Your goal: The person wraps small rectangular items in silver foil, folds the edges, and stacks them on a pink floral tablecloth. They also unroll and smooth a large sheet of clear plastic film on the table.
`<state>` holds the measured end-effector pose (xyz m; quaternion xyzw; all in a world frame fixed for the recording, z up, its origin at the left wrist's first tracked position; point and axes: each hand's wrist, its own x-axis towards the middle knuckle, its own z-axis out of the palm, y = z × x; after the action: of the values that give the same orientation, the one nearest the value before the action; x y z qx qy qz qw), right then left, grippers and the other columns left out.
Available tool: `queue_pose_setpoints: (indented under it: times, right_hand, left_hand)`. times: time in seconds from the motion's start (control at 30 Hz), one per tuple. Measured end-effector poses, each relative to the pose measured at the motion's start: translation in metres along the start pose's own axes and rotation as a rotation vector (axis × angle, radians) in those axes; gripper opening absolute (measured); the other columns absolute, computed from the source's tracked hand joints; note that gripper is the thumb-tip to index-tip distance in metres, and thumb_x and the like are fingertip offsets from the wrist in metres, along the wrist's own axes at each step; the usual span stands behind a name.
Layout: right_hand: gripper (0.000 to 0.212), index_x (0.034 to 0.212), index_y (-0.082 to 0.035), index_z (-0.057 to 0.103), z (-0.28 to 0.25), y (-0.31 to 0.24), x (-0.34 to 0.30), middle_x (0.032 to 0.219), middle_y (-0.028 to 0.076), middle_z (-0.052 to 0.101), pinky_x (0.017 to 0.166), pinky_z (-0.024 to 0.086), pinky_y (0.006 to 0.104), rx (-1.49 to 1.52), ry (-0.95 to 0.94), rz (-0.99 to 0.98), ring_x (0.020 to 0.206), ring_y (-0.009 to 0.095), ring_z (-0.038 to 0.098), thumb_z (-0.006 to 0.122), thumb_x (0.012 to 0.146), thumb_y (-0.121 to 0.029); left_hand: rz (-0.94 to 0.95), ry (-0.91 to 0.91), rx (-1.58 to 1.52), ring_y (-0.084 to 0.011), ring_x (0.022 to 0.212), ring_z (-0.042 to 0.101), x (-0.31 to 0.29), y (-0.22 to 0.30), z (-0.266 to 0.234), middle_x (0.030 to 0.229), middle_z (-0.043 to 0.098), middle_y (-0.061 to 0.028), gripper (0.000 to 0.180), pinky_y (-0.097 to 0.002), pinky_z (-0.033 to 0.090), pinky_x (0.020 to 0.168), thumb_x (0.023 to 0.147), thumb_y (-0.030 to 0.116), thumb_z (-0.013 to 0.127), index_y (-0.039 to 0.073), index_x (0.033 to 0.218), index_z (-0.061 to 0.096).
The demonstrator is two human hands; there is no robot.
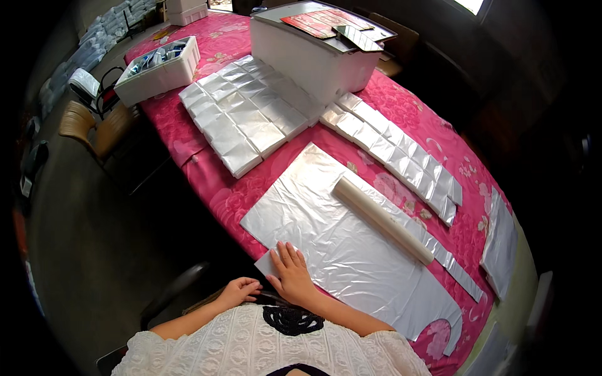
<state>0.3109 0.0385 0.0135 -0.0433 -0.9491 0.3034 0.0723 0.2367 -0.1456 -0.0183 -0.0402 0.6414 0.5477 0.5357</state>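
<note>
My right hand (290, 276) is flat, fingers a bit spread, pressing down, gripping nothing. It's on the near-left edge of the silver sheet (326, 219), with a small pale flap (266, 264) just left of the fingers, touching. My left hand (239, 292) is left of and closer to my body than the right, fingers curled in; can't tell if it pinches anything.

Sheet spreads ahead and to the right of my right hand, which is clearly the nearer one. Its long axis slants from ahead out to my right and back toward me; surface is wrinkled. Roll (382, 220) lies on it, ahead-right of that hand and apart from it, roughly along the same axis. Narrow silver strip (461, 276) past the roll, further right.

Farther ahead: folded stack (244, 113), slightly left; folded row (395, 156), ahead-right. All on pink cloth (188, 147).

Containers: small white box (160, 78), far ahead-left, open, blue-and-clear packets (157, 57) inside, too small to identify. Big white box (295, 62), far ahead, covered on top, contents hidden; red card (316, 24) and dark phone (359, 39) sit up there.
</note>
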Motion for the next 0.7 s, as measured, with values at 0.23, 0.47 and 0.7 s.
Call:
queue_pose_setpoints:
  times: [0.23,0.47,0.7]
  right_hand:
    - [0.06,0.131,-0.007,0.033,0.0,-0.021,-0.002,0.14,0.02,0.019,0.105,0.011,0.0494,0.028,-0.121,-0.193,0.132,0.036,0.011,0.056,0.076,-0.015]
    - [0.014,0.074,-0.009,0.057,-0.077,0.047,-0.003,0.087,0.007,0.056,0.1,0.027,0.0459,0.082,0.131,-0.271,0.097,0.026,0.049,0.065,0.063,-0.01]
    - [0.015,0.089,0.002,0.06,-0.247,0.255,-0.072,0.077,0.004,0.062,0.056,0.044,0.0232,0.589,0.831,0.577,0.064,0.009,0.056,0.061,0.078,-0.008]
  left_hand:
    - [0.234,0.045,0.298,-0.0139,0.068,0.06,-0.002,0.014,0.009,0.076,0.062,-0.0073,0.022,-0.027,0.047,0.057,0.081,0.018,0.062,-0.003,0.085,0.06]
    - [0.973,-0.003,0.986,-0.029,0.089,0.059,-0.018,0.103,0.081,0.098,0.06,-0.0144,0.026,-0.0321,0.047,0.075,0.063,0.009,0.071,0.005,0.086,0.061]
    - [0.898,-0.15,0.984,-0.0273,0.101,0.053,0.006,0.129,0.121,0.115,0.053,-0.0138,0.037,-0.0319,0.046,0.078,0.067,0.006,0.068,0.002,0.101,0.055]
